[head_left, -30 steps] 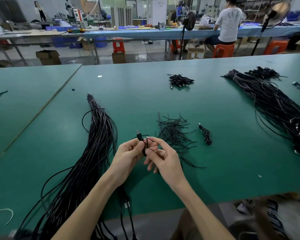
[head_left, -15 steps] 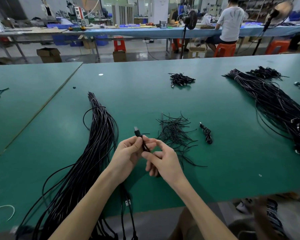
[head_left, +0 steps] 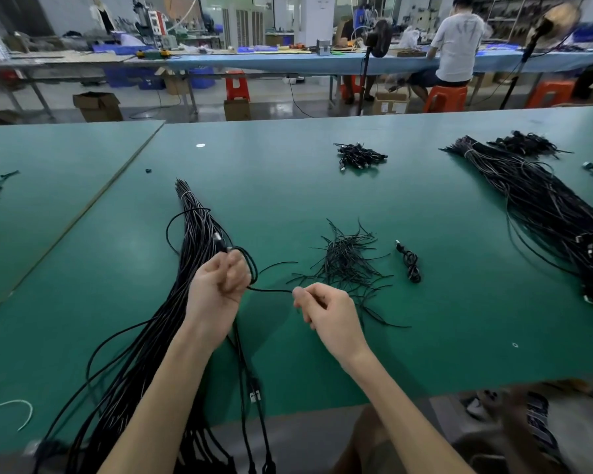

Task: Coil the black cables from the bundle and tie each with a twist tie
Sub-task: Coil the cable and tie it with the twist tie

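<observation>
While the left hand [head_left: 218, 289] grips a coiled cable [head_left: 253, 268], the right hand [head_left: 329, 309] pinches its thin trailing strand [head_left: 271, 290]. Both hover over the tabletop [head_left: 288, 186].

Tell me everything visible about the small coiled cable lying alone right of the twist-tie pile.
The coiled cable is thin, black, wound into a narrow elongated bundle, its plug end with a pale tip pointing away from the person. It lies on the green table, right of the twist ties and apart from them; nothing but the table touches it. Any tie around it is too small to tell.
</observation>
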